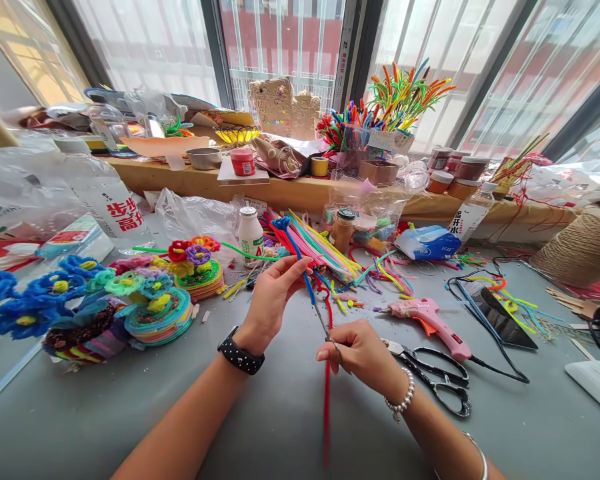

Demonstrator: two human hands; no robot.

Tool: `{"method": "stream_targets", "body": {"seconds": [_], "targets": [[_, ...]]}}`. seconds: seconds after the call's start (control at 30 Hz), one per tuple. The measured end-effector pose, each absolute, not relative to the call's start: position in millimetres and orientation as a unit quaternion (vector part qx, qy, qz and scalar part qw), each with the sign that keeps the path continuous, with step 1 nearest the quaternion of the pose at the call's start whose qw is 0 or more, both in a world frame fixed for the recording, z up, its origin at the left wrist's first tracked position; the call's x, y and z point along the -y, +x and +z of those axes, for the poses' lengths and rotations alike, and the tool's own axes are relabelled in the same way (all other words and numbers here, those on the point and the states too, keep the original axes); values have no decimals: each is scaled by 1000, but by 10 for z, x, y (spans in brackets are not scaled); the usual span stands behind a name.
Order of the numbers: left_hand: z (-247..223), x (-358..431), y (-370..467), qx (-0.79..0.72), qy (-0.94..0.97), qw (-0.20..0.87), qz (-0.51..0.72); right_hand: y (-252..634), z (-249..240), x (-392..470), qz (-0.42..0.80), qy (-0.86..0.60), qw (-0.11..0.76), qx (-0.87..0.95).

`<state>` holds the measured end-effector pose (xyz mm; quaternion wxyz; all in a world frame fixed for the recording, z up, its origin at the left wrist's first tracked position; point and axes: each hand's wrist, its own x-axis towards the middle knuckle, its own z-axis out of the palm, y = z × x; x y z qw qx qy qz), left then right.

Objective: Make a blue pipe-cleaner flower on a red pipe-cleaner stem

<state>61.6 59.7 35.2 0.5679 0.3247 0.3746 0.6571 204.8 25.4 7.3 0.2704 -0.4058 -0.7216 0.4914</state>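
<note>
My left hand (275, 297), with a black dotted watch band at its wrist, pinches a blue pipe cleaner (307, 283) whose top is curled into a small blue shape. Lower and to the right, my right hand (357, 353) is closed on small metal scissors (324, 323). The tips of these scissors are near the lower end of the blue pipe cleaner. A red pipe cleaner (327, 400) hangs or lies behind the scissors, running down toward the front; whether a hand touches it I cannot tell.
Pipe-cleaner flowers (57, 287) stand at the left. Black-handled scissors (443, 377) and a pink glue gun (433, 320) lie at the right. Loose pipe cleaners (325, 250), a white bottle (251, 233) and a brown jar (343, 230) are behind my hands. A twine spool (583, 247) sits far right.
</note>
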Motion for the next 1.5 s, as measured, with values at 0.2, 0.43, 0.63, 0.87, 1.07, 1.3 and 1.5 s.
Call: {"method": "stream_targets", "body": {"seconds": [0.2, 0.43, 0.63, 0.87, 1.07, 1.3, 1.5], "targets": [[368, -583, 604, -379, 339, 569, 646, 2106, 46, -300, 492, -357, 266, 748], [343, -555, 644, -390, 379, 610, 576, 2108, 77, -289, 451, -318, 209, 808], [332, -545, 642, -387, 401, 611, 562, 2085, 79, -276, 425, -325, 233, 812], [347, -547, 653, -403, 399, 584, 580, 2073, 46, -300, 424, -355, 273, 787], [345, -562, 651, -404, 369, 579, 604, 2055, 44, -293, 432, -379, 312, 756], [348, -557, 648, -409, 355, 578, 611, 2073, 37, -324, 456, -410, 314, 725], [368, -543, 657, -419, 385, 578, 585, 2104, 30, -355, 483, -421, 345, 685]]}}
